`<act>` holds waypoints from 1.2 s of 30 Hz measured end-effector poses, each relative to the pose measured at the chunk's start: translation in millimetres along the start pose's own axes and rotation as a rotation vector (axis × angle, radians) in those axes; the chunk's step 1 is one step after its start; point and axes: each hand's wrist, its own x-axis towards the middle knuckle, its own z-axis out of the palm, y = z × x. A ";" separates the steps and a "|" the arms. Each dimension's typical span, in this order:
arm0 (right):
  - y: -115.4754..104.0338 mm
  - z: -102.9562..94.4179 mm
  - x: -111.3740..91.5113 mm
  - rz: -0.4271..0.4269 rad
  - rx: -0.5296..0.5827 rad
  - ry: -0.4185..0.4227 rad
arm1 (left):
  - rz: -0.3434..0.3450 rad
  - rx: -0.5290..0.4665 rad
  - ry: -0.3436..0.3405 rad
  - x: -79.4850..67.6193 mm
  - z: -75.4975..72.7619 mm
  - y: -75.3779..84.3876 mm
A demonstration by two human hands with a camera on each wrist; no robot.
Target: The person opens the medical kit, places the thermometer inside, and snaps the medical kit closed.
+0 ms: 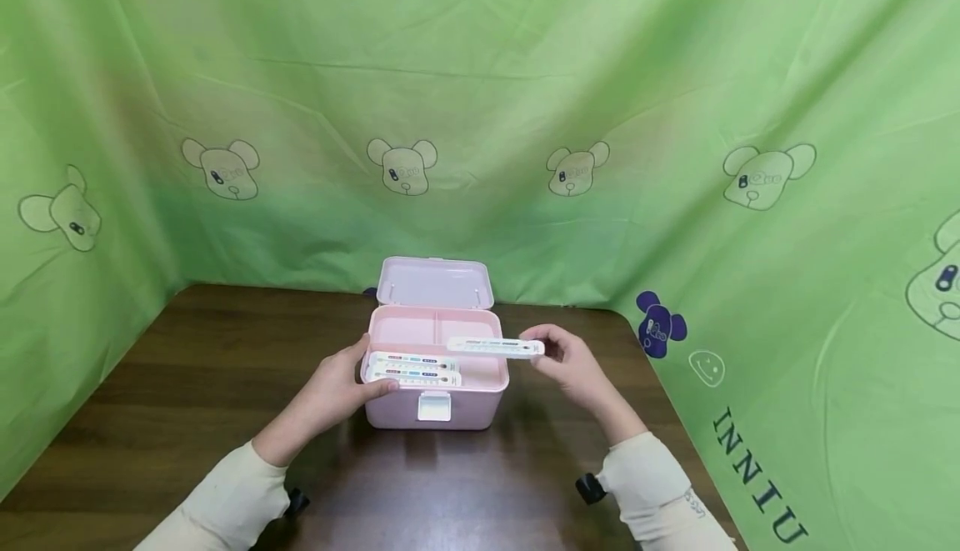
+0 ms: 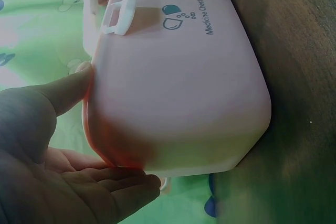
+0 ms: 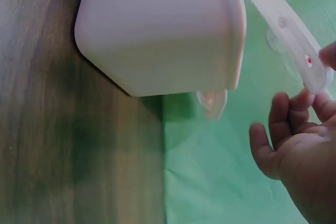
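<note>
A pink medicine chest [image 1: 471, 408] stands on the table with its lid [image 1: 435, 283] raised. My left hand [image 1: 341, 380] holds its left front corner, thumb at the front rim and fingers along the side. In my right hand [image 1: 570, 365] a long white thermometer [image 1: 495, 347] is pinched at its right end, level above the right part of the box. Two similar white thermometers, a rear one [image 1: 412, 360] and a front one [image 1: 416, 377], lie at the box's front left. In the right wrist view, the held thermometer [image 3: 286, 27] shows a red spot near the pinched end.
The brown table [image 1: 225, 368] has a green curtain [image 1: 480, 159] behind it and at its sides. A divider [image 1: 437, 328] splits the rear of the box. A white latch [image 1: 434, 406] sits on the front. A black strap piece [image 1: 590, 488] shows at the right sleeve.
</note>
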 end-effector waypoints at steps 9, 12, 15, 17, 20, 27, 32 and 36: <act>-3.6 -0.4 15.3 -0.018 -0.225 -0.151 | -0.005 -0.008 -0.008 0.5 3.1 -1.9; -8.4 -7.2 23.7 -0.061 -0.294 -0.215 | -0.004 -0.008 -0.007 0.8 2.9 -2.3; -16.9 -13.9 32.5 -0.080 -0.360 -0.288 | 0.001 0.000 -0.003 1.4 2.3 -2.8; -23.6 -17.9 39.0 -0.084 -0.401 -0.335 | 0.002 0.004 -0.002 1.6 1.8 -2.8; -33.2 -22.1 49.6 -0.075 -0.452 -0.405 | 0.006 0.008 0.000 1.4 0.8 -2.7; -52.5 -25.2 68.1 -0.100 -0.543 -0.527 | -0.001 0.012 -0.001 0.8 -0.7 -1.6; -59.9 -21.9 73.2 -0.113 -0.605 -0.595 | 0.004 0.011 -0.008 0.2 -0.5 -0.8; -61.5 -15.8 76.5 -0.158 -0.653 -0.611 | -0.001 0.018 -0.010 1.3 0.1 -0.8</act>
